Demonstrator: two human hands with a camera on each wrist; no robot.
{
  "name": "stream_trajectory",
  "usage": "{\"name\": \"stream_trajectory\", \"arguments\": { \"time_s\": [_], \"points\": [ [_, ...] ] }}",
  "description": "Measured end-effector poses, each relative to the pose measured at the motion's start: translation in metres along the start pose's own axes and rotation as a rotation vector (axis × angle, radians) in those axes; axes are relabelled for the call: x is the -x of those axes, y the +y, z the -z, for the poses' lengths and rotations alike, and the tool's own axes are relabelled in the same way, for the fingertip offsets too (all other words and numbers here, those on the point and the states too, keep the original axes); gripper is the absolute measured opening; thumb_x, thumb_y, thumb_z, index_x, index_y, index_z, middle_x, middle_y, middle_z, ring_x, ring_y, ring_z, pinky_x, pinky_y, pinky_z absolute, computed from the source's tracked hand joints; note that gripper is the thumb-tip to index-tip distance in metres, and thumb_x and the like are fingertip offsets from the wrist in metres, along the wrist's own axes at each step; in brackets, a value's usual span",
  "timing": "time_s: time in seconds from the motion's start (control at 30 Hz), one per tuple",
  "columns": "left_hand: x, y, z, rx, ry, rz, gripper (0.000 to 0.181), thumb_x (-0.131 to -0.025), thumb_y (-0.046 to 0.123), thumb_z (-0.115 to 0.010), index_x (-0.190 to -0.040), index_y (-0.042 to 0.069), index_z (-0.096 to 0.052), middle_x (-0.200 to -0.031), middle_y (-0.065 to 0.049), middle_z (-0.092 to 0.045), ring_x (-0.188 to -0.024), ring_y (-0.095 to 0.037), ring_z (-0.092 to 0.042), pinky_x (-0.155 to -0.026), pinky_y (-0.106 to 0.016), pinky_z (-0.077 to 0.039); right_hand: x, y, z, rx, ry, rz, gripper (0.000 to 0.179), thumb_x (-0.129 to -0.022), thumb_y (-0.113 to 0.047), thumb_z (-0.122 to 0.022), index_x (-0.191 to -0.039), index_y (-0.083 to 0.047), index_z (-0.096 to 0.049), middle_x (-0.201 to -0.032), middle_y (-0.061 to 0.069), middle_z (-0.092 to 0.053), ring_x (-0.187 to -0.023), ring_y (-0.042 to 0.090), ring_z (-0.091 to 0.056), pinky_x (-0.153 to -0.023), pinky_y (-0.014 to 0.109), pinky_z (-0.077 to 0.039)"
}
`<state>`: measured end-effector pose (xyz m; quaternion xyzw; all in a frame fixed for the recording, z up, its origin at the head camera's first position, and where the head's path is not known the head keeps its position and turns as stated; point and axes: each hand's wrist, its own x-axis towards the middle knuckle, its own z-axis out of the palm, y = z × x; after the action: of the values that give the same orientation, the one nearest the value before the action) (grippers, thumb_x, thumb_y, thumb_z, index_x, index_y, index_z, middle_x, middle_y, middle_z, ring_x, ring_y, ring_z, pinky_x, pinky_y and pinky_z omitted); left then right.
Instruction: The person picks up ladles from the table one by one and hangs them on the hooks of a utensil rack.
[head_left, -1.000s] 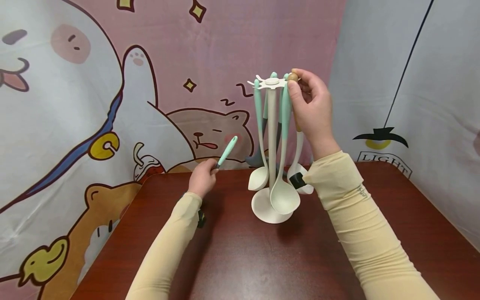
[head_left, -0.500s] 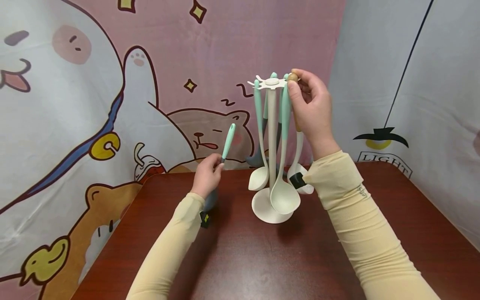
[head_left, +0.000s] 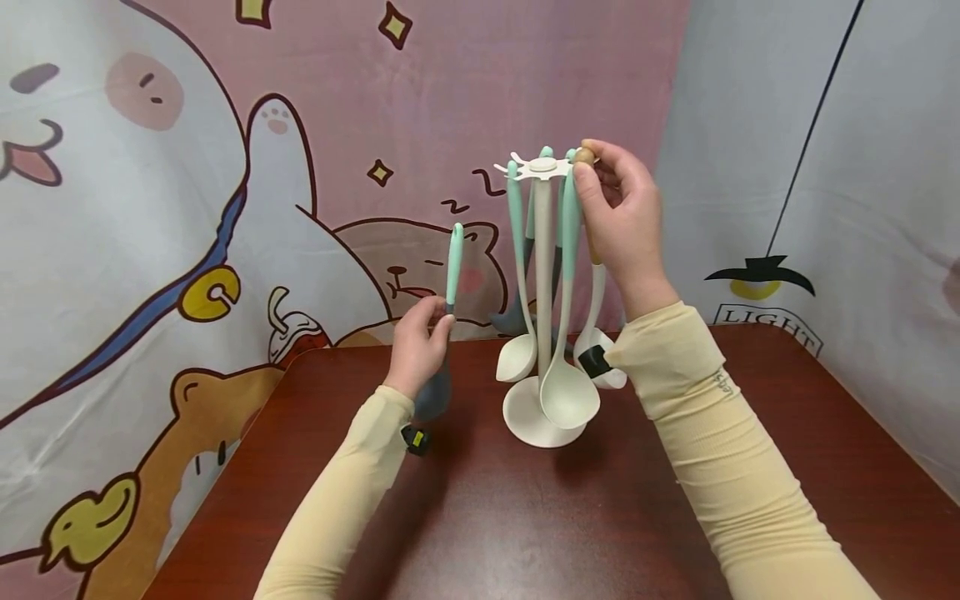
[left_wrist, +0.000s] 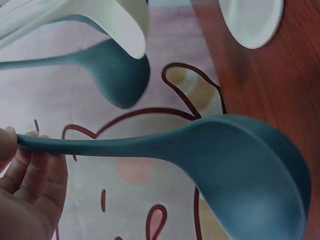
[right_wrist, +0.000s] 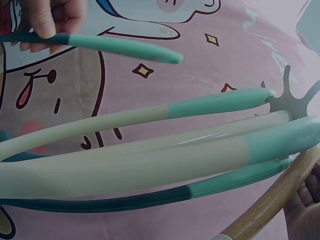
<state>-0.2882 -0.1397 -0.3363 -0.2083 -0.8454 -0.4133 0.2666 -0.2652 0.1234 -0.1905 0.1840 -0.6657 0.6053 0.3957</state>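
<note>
Upright in my left hand (head_left: 418, 346) is a blue-grey ladle (left_wrist: 240, 165) with a mint handle end, its neck pinched between thumb and fingers and its bowl hanging down. It is left of a white utensil stand (head_left: 543, 275). My right hand (head_left: 624, 212) grips the top of a utensil with a wooden handle (right_wrist: 280, 195) at the stand's hooked ring. White ladles with mint handles, a front one (head_left: 570, 400) and a left one (head_left: 517, 358), hang there too. Behind them hangs a dark blue-grey utensil (left_wrist: 120, 75).
The stand's round base (head_left: 525, 425) rests on a dark red-brown table (head_left: 510, 533). A cartoon-printed cloth (head_left: 450, 100) hangs behind the table's back edge, and a grey-white cloth (head_left: 885, 208) is at the right.
My left hand has moved right and slightly up, turning the ladle from a slant to nearly upright, closer to the stand. My right hand stays at the hooked ring.
</note>
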Motion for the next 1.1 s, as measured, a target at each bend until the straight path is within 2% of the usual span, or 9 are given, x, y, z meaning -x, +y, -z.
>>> {"name": "stream_trajectory", "arguments": {
  "time_s": [0.1, 0.37, 0.57, 0.8, 1.1],
  "points": [
    [0.000, 0.009, -0.001, 0.038, 0.016, -0.037, 0.014, -0.097, 0.006, -0.064, -0.110, 0.003, -0.065, -0.099, -0.010, -0.065, -0.094, -0.025, -0.064, -0.079, -0.040, -0.055, 0.000, -0.001, 0.000, -0.005, 0.002, -0.021, 0.036, -0.096, -0.019, -0.061, -0.126, 0.002, -0.063, -0.112, 0.006, -0.062, -0.096, 0.014, -0.057, -0.084, 0.022, -0.047],
    [-0.002, 0.032, -0.001, 0.106, 0.058, -0.144, 0.012, -0.096, 0.005, -0.065, -0.107, 0.003, -0.066, -0.094, -0.008, -0.064, -0.088, -0.022, -0.063, -0.069, -0.037, -0.053, 0.000, 0.001, 0.000, -0.008, 0.005, 0.015, 0.036, -0.097, -0.017, -0.061, -0.125, 0.004, -0.063, -0.110, 0.004, -0.062, -0.095, 0.012, -0.058, -0.084, 0.022, -0.048],
    [-0.005, 0.047, 0.002, 0.136, 0.071, -0.164, 0.011, -0.096, 0.005, -0.065, -0.107, 0.003, -0.067, -0.093, -0.008, -0.065, -0.087, -0.020, -0.063, -0.066, -0.035, -0.054, 0.000, 0.003, -0.001, -0.010, 0.010, 0.045, 0.036, -0.096, -0.016, -0.061, -0.125, 0.006, -0.063, -0.109, 0.004, -0.063, -0.094, 0.012, -0.058, -0.083, 0.022, -0.048],
    [-0.009, 0.056, 0.004, 0.165, 0.088, -0.193, 0.013, -0.096, 0.005, -0.065, -0.108, 0.002, -0.067, -0.092, -0.009, -0.065, -0.084, -0.019, -0.063, -0.069, -0.035, -0.054, 0.000, 0.005, -0.001, -0.003, 0.014, 0.051, 0.036, -0.096, -0.017, -0.061, -0.125, 0.006, -0.063, -0.110, 0.004, -0.063, -0.094, 0.011, -0.058, -0.083, 0.022, -0.048],
    [-0.014, 0.066, 0.005, 0.214, 0.115, -0.231, 0.014, -0.096, 0.006, -0.064, -0.109, 0.002, -0.069, -0.091, -0.009, -0.066, -0.077, -0.019, -0.063, -0.065, -0.031, -0.050, 0.000, 0.005, -0.001, -0.010, 0.016, 0.064, 0.036, -0.096, -0.016, -0.061, -0.125, 0.006, -0.063, -0.109, 0.005, -0.064, -0.093, 0.011, -0.059, -0.083, 0.022, -0.049]
  ]
}}
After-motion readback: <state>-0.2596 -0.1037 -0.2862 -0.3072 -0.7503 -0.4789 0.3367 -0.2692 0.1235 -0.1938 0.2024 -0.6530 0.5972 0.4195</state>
